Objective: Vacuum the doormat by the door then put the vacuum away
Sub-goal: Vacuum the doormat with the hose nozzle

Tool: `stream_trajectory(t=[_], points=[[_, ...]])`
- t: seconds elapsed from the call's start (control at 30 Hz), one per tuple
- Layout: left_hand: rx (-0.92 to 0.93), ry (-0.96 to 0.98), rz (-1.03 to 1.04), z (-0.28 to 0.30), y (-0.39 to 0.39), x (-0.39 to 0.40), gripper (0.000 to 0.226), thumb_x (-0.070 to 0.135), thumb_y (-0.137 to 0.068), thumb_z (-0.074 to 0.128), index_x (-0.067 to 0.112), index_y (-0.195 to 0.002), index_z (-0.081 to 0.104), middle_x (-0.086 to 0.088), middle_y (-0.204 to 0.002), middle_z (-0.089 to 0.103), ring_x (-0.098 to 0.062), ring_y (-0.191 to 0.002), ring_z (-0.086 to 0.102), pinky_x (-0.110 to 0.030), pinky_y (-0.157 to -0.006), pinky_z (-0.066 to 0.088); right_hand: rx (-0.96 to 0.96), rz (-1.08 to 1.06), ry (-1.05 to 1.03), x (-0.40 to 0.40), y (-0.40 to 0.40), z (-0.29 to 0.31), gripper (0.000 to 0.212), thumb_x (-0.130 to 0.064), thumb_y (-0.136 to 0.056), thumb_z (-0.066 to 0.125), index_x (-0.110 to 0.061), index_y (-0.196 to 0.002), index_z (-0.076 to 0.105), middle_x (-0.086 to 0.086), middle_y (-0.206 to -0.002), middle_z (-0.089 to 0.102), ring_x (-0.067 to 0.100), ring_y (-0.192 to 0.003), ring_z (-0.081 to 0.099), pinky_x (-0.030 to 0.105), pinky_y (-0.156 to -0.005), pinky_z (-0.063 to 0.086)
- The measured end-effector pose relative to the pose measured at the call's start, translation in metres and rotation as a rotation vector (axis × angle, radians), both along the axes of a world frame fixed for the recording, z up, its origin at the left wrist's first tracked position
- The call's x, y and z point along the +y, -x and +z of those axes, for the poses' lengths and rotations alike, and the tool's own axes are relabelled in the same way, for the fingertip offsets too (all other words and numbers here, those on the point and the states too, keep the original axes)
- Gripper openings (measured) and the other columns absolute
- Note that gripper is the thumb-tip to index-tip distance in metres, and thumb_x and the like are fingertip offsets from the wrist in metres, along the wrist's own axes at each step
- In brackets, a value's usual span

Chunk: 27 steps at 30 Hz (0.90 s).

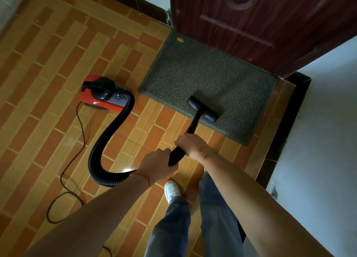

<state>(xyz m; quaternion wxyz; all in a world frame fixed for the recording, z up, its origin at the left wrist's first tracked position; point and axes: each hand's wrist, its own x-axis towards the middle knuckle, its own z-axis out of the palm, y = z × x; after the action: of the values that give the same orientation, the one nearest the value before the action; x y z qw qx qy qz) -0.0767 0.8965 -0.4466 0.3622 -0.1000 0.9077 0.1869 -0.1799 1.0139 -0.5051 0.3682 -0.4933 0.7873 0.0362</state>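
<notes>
**Two hands on the wand, one mat half-covered**

Two hands work nearest the camera: the left hand [157, 165] has its fingers wrapped round the ribbed hose [100, 146] at its cuff, and the right hand [190, 144] grasps the black wand [193, 125] just ahead. Best practice, I judge, is slow, overlapping passes from the near edge toward the door [270, 21], keeping the head flat. One floor head [203, 110] rests on the single grey doormat [202, 73], near its front edge. One red canister vacuum [104, 94] sits on the tiled floor to the left, with one cord [69, 160] trailing.
</notes>
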Motion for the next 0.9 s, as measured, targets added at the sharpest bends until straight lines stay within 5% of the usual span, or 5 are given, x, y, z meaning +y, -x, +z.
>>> stream_trajectory(t=[0.27,0.4,0.73,0.9], points=[[0.027,-0.007,0.081,-0.015,0.064,0.018,0.033,0.046,-0.090,0.050,0.016,-0.102,0.055,0.005,-0.066,0.047,-0.016,-0.058,0.051,-0.025,-0.047,0.035,0.039,0.060,-0.026,0.009,0.073,-0.007,0.031,0.001,-0.088,0.056,-0.015,-0.114,0.056,0.003,-0.119,0.059,0.026,-0.117,0.053,0.035,-0.084,0.050],[0.052,-0.025,0.129,-0.019,0.118,0.035,0.036,0.046,-0.090,0.051,0.014,-0.105,0.055,0.001,-0.074,0.052,-0.022,-0.068,0.057,-0.029,-0.056,0.045,0.050,0.050,-0.023,0.023,0.131,-0.006,0.029,0.004,-0.086,0.055,-0.014,-0.110,0.057,0.004,-0.117,0.059,0.025,-0.113,0.056,0.036,-0.081,0.051],[0.052,-0.076,0.268,-0.025,0.263,0.066,0.025,0.040,-0.085,0.053,0.016,-0.091,0.056,0.003,-0.068,0.055,-0.019,-0.062,0.060,-0.030,-0.053,0.050,0.080,0.070,-0.013,0.047,0.278,-0.010,0.021,-0.001,-0.089,0.053,-0.013,-0.105,0.059,0.004,-0.113,0.060,0.023,-0.111,0.057,0.037,-0.085,0.051],[0.060,-0.098,0.309,-0.025,0.314,0.072,0.021,0.036,-0.083,0.054,0.016,-0.087,0.058,0.001,-0.070,0.057,-0.020,-0.062,0.061,-0.025,-0.046,0.038,0.080,0.056,0.008,0.054,0.329,-0.012,0.022,0.003,-0.086,0.056,-0.013,-0.100,0.059,0.001,-0.109,0.061,0.021,-0.109,0.058,0.039,-0.083,0.053]])
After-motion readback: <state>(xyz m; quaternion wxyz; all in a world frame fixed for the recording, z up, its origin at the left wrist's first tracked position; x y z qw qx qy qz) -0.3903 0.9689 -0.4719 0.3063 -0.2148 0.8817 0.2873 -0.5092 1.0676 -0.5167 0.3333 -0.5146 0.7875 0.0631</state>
